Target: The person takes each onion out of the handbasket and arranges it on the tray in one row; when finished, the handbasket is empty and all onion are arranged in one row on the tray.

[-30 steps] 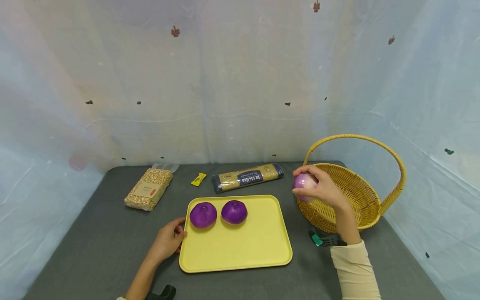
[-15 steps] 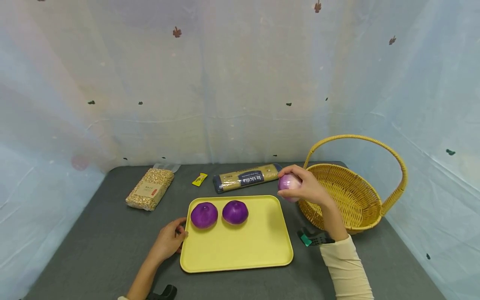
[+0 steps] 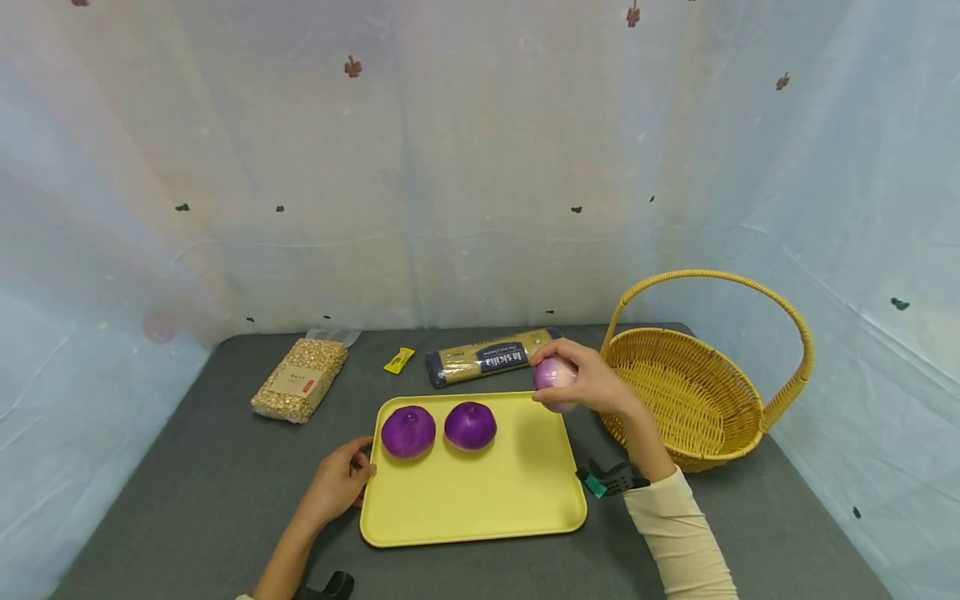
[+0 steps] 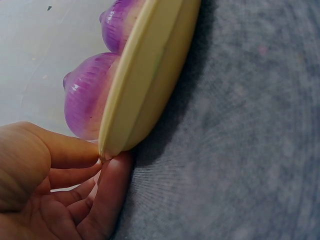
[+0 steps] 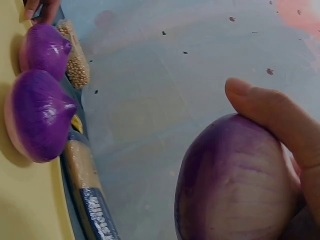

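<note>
My right hand (image 3: 592,382) holds a purple onion (image 3: 555,384), thumb on one side and fingers on the other, above the back right corner of a yellow tray (image 3: 480,500). In the right wrist view the held onion (image 5: 235,185) shows its pale, streaked side. Two darker purple onions, a left onion (image 3: 408,432) and a right onion (image 3: 470,426), sit side by side at the back left of the tray. At the tray's left edge, my left hand (image 3: 335,481) pinches the rim; the left wrist view shows thumb and fingers on the tray rim (image 4: 145,90).
A wicker basket (image 3: 682,400) with a tall handle stands on the right. Behind the tray lie a pasta packet (image 3: 491,356) and a small yellow wrapped sweet (image 3: 399,360). A bag of dried kernels (image 3: 300,379) rests at the back left of the grey table (image 3: 202,500).
My right hand has carried the onion leftward from the front of the basket to over the tray's back right corner. My left hand stays at the tray's rim.
</note>
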A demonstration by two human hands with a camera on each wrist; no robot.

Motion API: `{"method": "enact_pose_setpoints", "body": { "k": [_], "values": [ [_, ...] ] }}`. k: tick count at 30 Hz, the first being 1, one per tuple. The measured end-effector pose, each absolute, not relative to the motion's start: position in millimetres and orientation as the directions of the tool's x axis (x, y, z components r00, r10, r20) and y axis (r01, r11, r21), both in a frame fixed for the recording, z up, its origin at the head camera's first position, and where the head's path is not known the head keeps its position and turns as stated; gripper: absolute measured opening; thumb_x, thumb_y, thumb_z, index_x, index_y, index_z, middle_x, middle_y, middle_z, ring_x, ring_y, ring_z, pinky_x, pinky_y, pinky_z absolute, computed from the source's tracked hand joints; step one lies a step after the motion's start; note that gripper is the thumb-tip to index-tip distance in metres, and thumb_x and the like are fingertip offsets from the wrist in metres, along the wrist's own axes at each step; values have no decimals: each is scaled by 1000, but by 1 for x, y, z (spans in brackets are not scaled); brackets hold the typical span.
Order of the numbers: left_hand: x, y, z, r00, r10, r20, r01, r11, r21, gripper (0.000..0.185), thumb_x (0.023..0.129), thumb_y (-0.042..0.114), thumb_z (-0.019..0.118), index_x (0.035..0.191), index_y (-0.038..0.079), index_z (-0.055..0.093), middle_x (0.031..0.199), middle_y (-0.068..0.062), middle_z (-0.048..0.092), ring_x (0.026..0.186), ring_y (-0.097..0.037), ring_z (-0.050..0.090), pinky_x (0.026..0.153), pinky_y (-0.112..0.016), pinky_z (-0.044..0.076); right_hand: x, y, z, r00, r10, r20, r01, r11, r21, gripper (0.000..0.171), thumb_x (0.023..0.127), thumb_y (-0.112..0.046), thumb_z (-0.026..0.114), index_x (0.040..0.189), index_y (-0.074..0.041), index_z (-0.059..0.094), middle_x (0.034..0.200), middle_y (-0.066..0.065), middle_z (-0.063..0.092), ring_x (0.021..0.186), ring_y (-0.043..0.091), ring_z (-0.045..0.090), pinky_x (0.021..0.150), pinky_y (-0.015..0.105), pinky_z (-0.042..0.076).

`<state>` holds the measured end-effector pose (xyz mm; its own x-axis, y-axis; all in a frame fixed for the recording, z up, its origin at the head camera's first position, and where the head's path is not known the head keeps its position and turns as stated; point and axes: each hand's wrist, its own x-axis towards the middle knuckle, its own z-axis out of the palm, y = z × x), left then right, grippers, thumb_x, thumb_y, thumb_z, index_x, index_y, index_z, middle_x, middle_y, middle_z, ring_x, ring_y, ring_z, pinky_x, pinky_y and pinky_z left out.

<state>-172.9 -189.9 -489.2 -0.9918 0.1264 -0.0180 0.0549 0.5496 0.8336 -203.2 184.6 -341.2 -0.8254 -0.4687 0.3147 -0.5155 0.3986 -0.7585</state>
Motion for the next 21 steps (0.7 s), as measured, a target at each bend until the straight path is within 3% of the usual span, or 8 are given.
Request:
{"method": "enact_pose_setpoints", "body": {
  "k": [15, 21],
  "values": [
    [-172, -190, -488, -992, 125, -21, 51, 548, 835, 43, 86, -1, 59, 127, -7, 49, 80, -7, 51, 50, -15, 51, 40, -26, 48, -209, 173, -366, -855, -464, 232, -454, 455, -766, 38, 71, -8, 80, 105, -7, 62, 112, 14, 57, 91, 24, 55, 73, 32, 51],
    [-173, -190, -489, -992, 119, -33, 38, 550, 834, 44, 87, -1, 59, 128, -6, 48, 81, -7, 51, 51, -15, 51, 41, -26, 48, -226, 177, -403, -872, -449, 196, -417, 470, -778, 43, 71, -16, 82, 108, -7, 62, 112, 8, 59, 94, 24, 56, 73, 34, 51]
  ]
}}
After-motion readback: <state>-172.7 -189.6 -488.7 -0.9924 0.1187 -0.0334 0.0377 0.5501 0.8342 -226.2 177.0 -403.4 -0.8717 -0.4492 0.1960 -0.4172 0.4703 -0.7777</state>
